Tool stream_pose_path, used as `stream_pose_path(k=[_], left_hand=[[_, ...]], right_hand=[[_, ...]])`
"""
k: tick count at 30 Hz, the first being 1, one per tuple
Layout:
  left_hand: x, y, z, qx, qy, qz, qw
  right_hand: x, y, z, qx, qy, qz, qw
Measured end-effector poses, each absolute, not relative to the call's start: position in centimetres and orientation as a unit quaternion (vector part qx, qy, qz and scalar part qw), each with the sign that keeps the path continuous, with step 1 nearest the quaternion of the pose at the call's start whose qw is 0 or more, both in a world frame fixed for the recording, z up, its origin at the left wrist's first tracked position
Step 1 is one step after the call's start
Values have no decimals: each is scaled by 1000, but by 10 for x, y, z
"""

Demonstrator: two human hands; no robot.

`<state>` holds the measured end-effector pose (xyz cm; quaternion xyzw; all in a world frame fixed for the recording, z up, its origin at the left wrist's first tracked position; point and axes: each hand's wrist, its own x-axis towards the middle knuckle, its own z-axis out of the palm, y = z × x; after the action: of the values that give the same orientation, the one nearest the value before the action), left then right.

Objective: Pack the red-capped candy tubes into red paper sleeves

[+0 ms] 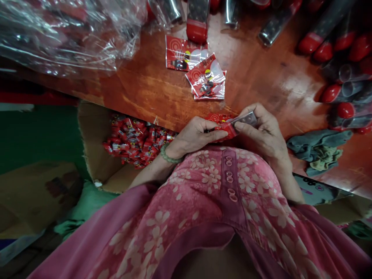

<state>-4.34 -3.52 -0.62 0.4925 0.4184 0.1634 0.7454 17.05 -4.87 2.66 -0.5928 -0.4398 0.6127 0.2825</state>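
Note:
Close to my body at the table's edge, my left hand (196,135) pinches a red printed packet (228,131). My right hand (263,131) grips a clear tube (247,119) with dark contents, its left end meeting the red packet. Whether the tube is inside the packet or only against it, I cannot tell. Another red printed packet (216,117) shows just behind the fingers. Further up the table, several flat red packets (206,75) lie overlapping. A red-capped tube (197,23) touches the top packet.
Clear plastic bags (72,35) cover the table's far left. Red-capped tubes (331,93) crowd the right and back. A grey-green cloth (319,145) lies at the right edge. Left of my body, below the table (139,89), a cardboard box (95,143) holds many red packets (139,141).

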Motion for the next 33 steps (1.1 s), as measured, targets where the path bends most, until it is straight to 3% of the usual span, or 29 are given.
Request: stream_pose_path(k=[10,15,22,33], left_hand=[[-36,-35,0,355,426,146,820],[-30,-34,3,368,436,150,808],[-28,-22,8,428,451,182,762],[-30,-19,4,444,440,158,765]], right_hand=[[170,-55,12,-579,-403,629,327],[171,-59,14,-571,-445,614,315],[172,-63,-5,-553,-359,644,388],[168,-59,13,-570,-459,594,335]])
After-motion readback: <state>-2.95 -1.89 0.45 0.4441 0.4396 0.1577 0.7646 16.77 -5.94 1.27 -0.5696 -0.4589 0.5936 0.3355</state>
